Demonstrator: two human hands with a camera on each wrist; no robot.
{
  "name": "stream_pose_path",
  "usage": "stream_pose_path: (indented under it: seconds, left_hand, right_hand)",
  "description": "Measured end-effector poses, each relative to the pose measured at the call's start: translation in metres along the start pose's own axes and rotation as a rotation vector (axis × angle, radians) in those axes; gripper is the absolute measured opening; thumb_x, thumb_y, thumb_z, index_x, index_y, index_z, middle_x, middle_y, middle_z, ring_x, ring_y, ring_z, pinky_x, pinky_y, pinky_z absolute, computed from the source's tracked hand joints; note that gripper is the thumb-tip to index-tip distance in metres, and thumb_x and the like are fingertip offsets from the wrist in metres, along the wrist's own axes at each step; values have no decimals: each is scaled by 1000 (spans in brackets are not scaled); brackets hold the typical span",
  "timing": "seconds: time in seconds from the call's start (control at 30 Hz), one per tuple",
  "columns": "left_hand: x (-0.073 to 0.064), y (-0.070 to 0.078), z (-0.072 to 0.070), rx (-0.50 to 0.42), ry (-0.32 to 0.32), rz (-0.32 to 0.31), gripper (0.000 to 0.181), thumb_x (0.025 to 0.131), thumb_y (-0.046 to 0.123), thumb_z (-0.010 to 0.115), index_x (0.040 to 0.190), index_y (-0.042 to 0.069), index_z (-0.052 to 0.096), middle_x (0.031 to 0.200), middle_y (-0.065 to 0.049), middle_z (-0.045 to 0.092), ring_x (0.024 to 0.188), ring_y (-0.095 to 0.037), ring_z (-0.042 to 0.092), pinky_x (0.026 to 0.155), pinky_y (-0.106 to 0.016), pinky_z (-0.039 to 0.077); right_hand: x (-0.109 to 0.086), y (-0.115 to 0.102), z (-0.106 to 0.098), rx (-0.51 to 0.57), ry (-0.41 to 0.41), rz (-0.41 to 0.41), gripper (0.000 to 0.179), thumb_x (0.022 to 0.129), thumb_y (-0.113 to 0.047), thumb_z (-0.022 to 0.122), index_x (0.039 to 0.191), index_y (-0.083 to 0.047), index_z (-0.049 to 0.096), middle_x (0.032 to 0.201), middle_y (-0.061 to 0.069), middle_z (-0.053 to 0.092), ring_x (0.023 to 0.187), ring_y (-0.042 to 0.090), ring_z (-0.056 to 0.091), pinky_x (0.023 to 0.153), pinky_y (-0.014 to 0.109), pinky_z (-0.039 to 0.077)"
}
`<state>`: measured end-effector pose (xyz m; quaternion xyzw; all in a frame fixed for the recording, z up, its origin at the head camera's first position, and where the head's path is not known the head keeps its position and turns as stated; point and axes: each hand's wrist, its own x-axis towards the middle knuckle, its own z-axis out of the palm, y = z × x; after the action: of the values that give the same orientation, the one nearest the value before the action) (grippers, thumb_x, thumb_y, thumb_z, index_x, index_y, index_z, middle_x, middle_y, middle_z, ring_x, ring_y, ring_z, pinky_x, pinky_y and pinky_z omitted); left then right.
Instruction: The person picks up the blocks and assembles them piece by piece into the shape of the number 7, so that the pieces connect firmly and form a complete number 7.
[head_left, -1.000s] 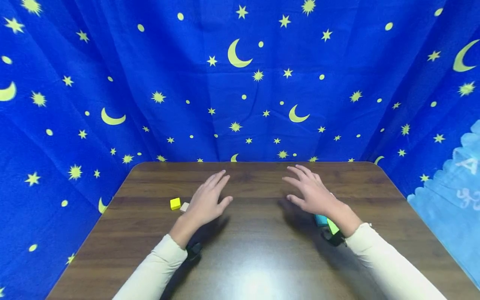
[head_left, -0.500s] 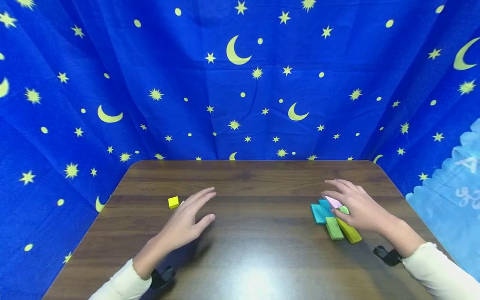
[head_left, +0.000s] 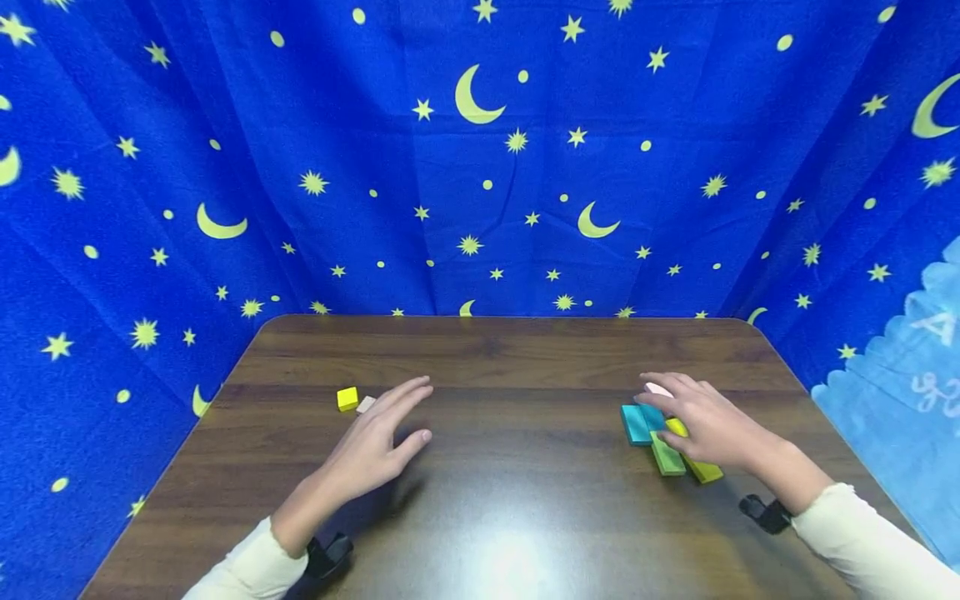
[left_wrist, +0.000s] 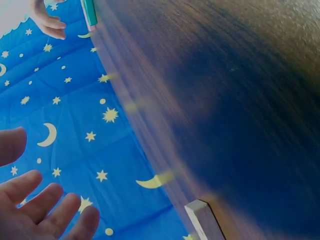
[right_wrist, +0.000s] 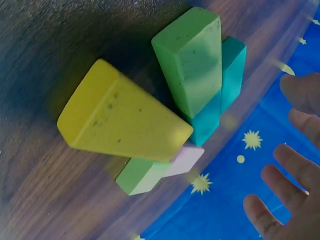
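My left hand (head_left: pixel 371 446) hovers over the left of the table, fingers extended and thumb apart, holding nothing. Just beyond its back edge lie a yellow cube (head_left: pixel 347 399) and a small whitish block (head_left: pixel 365 405), partly covered by the hand. On the right, my right hand (head_left: pixel 708 427) is held over a cluster of coloured blocks, fingers spread and loosely bent, with nothing in them. Two turquoise blocks (right_wrist: pixel 234 70), a green block (right_wrist: pixel 192 62), a yellow block (right_wrist: pixel 125 117), a light green block (right_wrist: pixel 142 175) and a pink block (right_wrist: pixel 186 159) lie close together there.
The brown wooden table (head_left: pixel 495 467) reaches back to a blue curtain (head_left: pixel 390 150) with moons and stars, which also hangs along both sides. A light blue panel (head_left: pixel 911 400) with white lettering hangs at the right. Dark wrist bands (head_left: pixel 328 554) sit below both hands.
Both hands have moved apart from near the middle: the left toward the front left, the right rightward over the block cluster, uncovering several blocks. During the last half second they have barely shifted.
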<state>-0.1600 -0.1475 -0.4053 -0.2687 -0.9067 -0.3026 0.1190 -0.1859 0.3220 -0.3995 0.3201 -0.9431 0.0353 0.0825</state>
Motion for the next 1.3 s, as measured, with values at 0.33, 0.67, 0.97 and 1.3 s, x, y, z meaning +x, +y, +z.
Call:
stream_pose_path:
  seconds: [0.33,0.67,0.97,1.3]
  left_hand:
    - [1,-1,5,16,-31,-17,57,92,24,68,144,10,51,153,-11,47,140,-31,47,112,-54,42]
    - [2,0,15,-71,7,-20,56,88,17,72,140,7,54,149,-13,52,138,-34,49,111,-56,41]
    - [4,2,22,-106,-28,-39,54,87,15,72,138,6,56,146,-14,55,135,-34,51,109,-57,42]
    - [21,17,35,-103,-107,0,52,88,16,72,137,6,57,144,-12,57,136,-32,51,111,-52,42]
  right_hand:
    - [8,-6,12,20,-69,-16,57,78,-9,78,132,-11,62,139,18,58,128,42,52,92,63,49]
    - [13,-6,20,23,-96,-21,60,74,-5,80,131,-10,63,135,17,60,122,38,58,86,54,55]
    - [13,-6,26,35,-75,-45,55,71,0,77,124,-7,66,130,19,62,118,40,61,89,56,54]
    - [7,-2,26,43,-100,14,54,75,-4,77,127,-10,65,134,18,60,124,41,56,90,59,53]
